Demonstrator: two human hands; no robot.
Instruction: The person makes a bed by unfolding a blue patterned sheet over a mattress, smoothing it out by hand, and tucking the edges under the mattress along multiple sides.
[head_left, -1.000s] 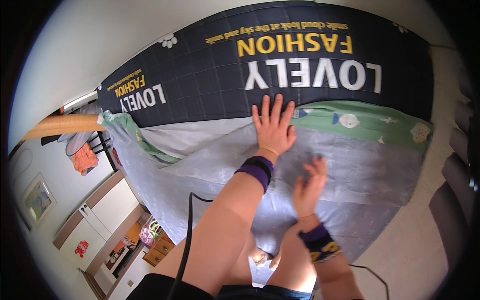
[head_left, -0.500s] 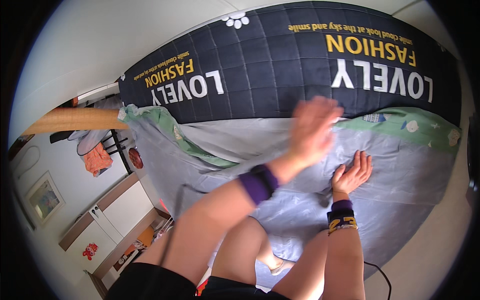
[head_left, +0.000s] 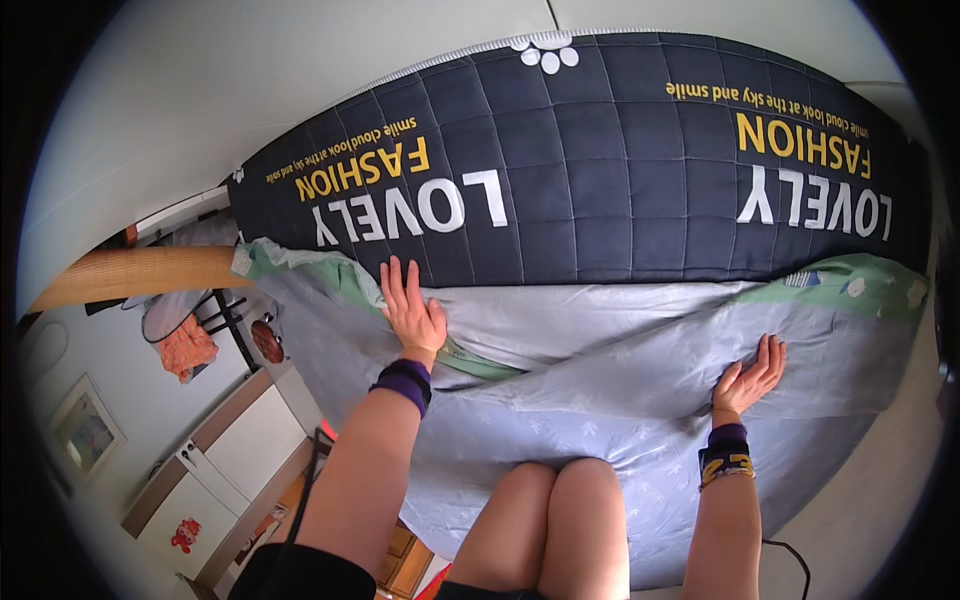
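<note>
A pale grey-blue sheet (head_left: 625,440) with a green patterned border (head_left: 860,284) covers the near part of the bed. Beyond it lies a dark quilted mattress cover (head_left: 610,200) with white and yellow lettering and a paw print. My left hand (head_left: 412,315) rests on the sheet's edge at the left, fingers spread, their tips reaching onto the dark cover. Farther right, my right hand (head_left: 748,382) lies on the grey fabric with its fingers stretched out. Neither hand holds anything. Between them the sheet forms loose diagonal folds, with a strip of green showing beside my left hand.
My bare knees (head_left: 580,490) press on the sheet in front. White wall (head_left: 300,60) borders the bed's far side. At the left are a woven mat roll or wooden rail (head_left: 140,275), an orange cloth (head_left: 187,348), white cabinets (head_left: 260,430) and a framed picture (head_left: 88,425).
My left hand has swept from the middle over to the left and come down on the sheet's edge. My right hand stays on the sheet. My knees have come together.
</note>
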